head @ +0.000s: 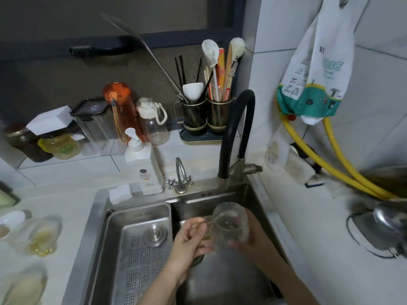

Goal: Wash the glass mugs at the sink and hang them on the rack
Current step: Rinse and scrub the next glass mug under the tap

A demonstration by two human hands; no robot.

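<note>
Over the sink (pixel 253 194) basin, below the black faucet (pixel 237 128): one glass mug (pixel 231 225), tilted, mouth toward camera. Left hand (pixel 189 238) grip pinching the handle; right hand (pixel 251 236) grip cupping the body. Step judged: rinsing. Next: hang it; no rack visible. More blurred glassware (pixel 37 236) waits on the counter (pixel 72 208).

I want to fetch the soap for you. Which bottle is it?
Start at the tall black curved tap behind the steel sink. Left of it, past the small silver tap with two knobs, a white square pump bottle stands on the sink's back edge. It is the only solid white bottle with a pump; the orange bottle and the clear bottle behind are see-through.
</note>
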